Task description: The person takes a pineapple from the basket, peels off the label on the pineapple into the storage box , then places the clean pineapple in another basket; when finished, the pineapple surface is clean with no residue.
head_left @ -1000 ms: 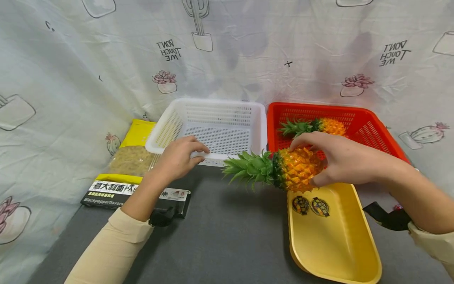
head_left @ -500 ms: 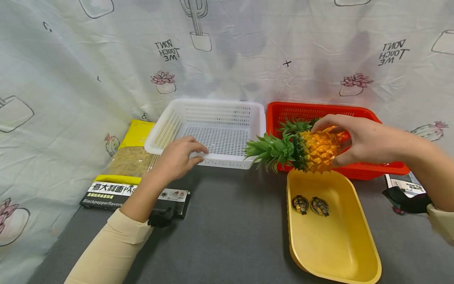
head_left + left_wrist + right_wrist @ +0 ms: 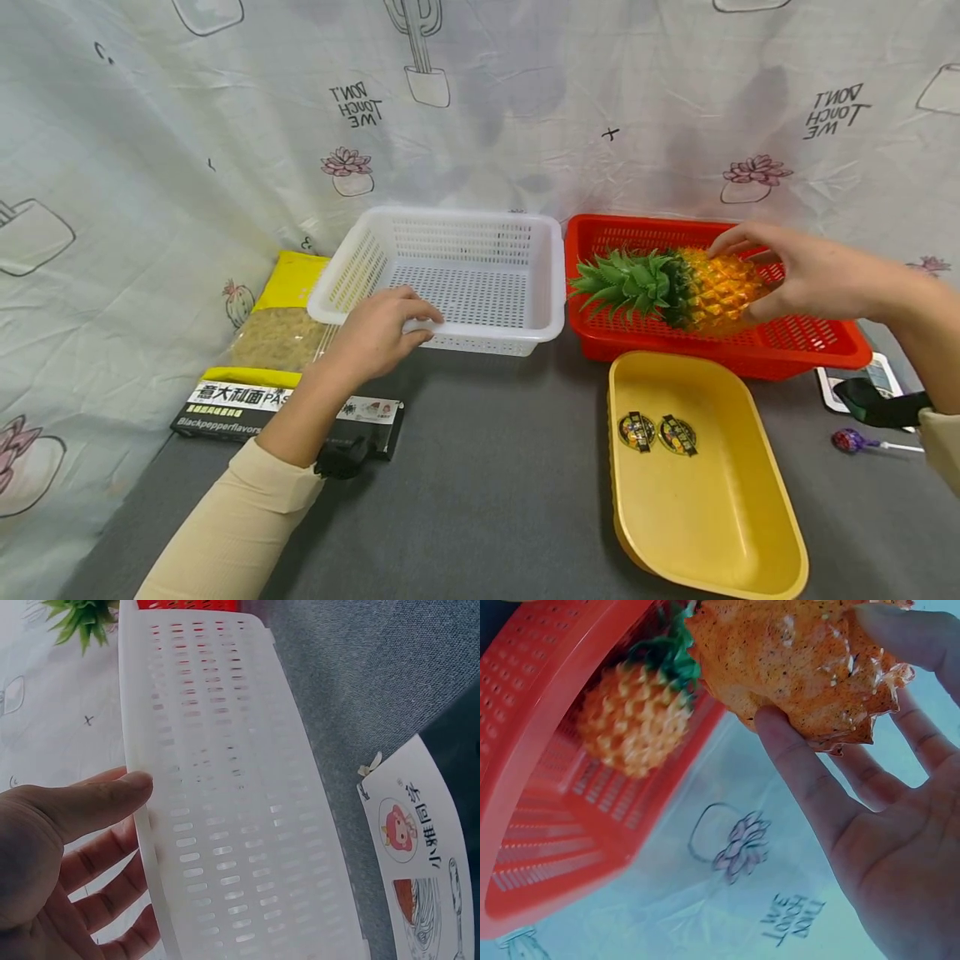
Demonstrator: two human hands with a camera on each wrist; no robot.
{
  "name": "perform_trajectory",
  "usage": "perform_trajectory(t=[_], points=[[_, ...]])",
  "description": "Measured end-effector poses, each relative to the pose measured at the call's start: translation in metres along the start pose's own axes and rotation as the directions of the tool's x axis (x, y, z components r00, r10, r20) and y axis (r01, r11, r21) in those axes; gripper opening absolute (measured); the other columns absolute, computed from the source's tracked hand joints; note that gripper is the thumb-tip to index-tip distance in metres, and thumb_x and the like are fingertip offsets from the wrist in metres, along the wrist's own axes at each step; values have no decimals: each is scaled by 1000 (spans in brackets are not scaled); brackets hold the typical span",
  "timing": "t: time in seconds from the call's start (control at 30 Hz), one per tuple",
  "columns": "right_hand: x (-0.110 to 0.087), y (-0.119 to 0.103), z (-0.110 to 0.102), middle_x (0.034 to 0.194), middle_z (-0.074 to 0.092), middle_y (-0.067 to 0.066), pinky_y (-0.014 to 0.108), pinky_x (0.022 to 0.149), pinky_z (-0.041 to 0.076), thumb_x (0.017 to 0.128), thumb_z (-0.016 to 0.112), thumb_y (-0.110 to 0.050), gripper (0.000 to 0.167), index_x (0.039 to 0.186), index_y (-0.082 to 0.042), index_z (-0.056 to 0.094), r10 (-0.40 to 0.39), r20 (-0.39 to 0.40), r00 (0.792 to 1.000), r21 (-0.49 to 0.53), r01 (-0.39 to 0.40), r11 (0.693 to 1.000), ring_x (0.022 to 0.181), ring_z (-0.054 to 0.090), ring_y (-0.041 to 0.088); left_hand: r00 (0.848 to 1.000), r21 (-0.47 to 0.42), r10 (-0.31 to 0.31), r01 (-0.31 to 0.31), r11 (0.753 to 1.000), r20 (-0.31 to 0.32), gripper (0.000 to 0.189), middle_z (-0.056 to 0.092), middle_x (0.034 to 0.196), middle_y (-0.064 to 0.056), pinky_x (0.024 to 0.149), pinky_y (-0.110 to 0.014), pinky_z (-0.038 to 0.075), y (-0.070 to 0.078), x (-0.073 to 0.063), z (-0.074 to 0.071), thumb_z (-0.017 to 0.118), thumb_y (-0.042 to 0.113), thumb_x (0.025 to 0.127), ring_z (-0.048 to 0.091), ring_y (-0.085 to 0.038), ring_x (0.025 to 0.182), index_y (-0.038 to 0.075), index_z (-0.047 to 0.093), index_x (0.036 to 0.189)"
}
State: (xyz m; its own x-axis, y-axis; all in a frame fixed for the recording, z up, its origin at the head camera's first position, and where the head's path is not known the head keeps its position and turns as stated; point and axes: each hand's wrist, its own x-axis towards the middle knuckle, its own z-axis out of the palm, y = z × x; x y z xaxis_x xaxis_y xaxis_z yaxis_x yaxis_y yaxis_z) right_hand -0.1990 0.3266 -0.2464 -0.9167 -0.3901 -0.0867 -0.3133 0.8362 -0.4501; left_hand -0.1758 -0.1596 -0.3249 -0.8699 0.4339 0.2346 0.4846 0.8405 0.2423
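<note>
My left hand (image 3: 378, 333) pinches the front rim of the white plastic basket (image 3: 487, 337). In the left wrist view the thumb (image 3: 112, 796) lies on the near side of the rim, with the other fingers behind it. Over the red basket (image 3: 795, 364), my right hand (image 3: 825, 271) grips a pineapple (image 3: 723, 292) by its orange body, its green crown pointing left. The right wrist view shows a second pineapple (image 3: 634, 720) lying inside the red basket; the held one hides most of it in the head view.
A yellow tub (image 3: 697, 500) with two stickers stands before the red basket. Left lie a yellow pasta bag (image 3: 277, 337) and a black pasta box (image 3: 285, 414). A lollipop (image 3: 847, 441) and a white-framed flat item (image 3: 883, 377) lie at right. Printed cloth hangs behind.
My right hand has carried the pineapple from above the yellow tub's back end, rightward and back, to over the red basket. The left hand has stayed on the white basket's rim.
</note>
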Motion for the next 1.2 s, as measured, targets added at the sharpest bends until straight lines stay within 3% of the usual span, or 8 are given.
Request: perform_trajectory(t=[0.13, 0.37, 0.53, 0.77, 0.83, 1.07, 1.2], points=[[2, 11, -2, 144, 51, 24, 27, 81, 49, 76, 86, 3, 77, 142, -7, 49, 23, 4, 1000, 10, -23, 1000, 121, 54, 42, 1000, -4, -2, 2, 1000, 2, 21, 72, 108, -7, 88, -46, 54, 1, 1, -1, 78, 12, 92, 67, -29, 101, 14, 79, 112], [3, 24, 5, 142, 52, 22, 54, 88, 48, 76, 87, -4, 74, 140, -13, 50, 49, 15, 999, -59, -48, 997, 117, 54, 42, 1000, -10, 0, 0, 1000, 5, 21, 72, 110, -7, 88, -46, 53, 2, 1, -2, 77, 12, 93, 66, -29, 101, 13, 79, 113], [6, 29, 13, 144, 46, 25, 64, 93, 46, 78, 82, 0, 74, 142, -10, 47, 61, 50, 997, -11, -60, 998, 121, 49, 46, 1000, -6, 4, -4, 1000, 13, 21, 71, 111, -7, 88, -45, 54, 1, 1, -3, 77, 13, 93, 66, -28, 101, 14, 79, 114], [12, 35, 21, 142, 50, 24, 40, 80, 51, 74, 83, 2, 74, 139, -9, 50, 57, 72, 996, -19, -55, 998, 112, 55, 36, 1000, -3, 5, -5, 1000, 12, 21, 71, 108, -6, 88, -45, 55, 1, 0, -2, 77, 14, 93, 67, -28, 101, 14, 79, 114], [14, 38, 23, 141, 50, 24, 38, 78, 51, 73, 83, 3, 74, 138, -9, 50, 56, 80, 995, -17, -55, 998, 111, 54, 36, 1000, -4, 6, -6, 1000, 11, 21, 71, 107, -6, 87, -45, 55, 0, 0, -1, 77, 13, 93, 67, -28, 101, 14, 79, 114], [19, 46, 32, 139, 53, 22, 45, 85, 49, 75, 81, 2, 69, 136, -8, 51, 47, 96, 994, -50, -43, 998, 113, 52, 37, 1000, -10, 8, -8, 1000, -1, 21, 71, 107, -6, 87, -45, 54, -1, 0, 0, 78, 13, 93, 67, -28, 100, 14, 79, 113], [21, 51, 38, 140, 52, 26, 58, 93, 49, 75, 79, 3, 69, 137, -6, 50, 54, 114, 992, -75, -45, 996, 116, 51, 42, 1000, -6, 13, -13, 1000, -6, 21, 71, 106, -6, 87, -45, 54, 0, 0, 1, 78, 13, 92, 66, -28, 99, 15, 79, 113]])
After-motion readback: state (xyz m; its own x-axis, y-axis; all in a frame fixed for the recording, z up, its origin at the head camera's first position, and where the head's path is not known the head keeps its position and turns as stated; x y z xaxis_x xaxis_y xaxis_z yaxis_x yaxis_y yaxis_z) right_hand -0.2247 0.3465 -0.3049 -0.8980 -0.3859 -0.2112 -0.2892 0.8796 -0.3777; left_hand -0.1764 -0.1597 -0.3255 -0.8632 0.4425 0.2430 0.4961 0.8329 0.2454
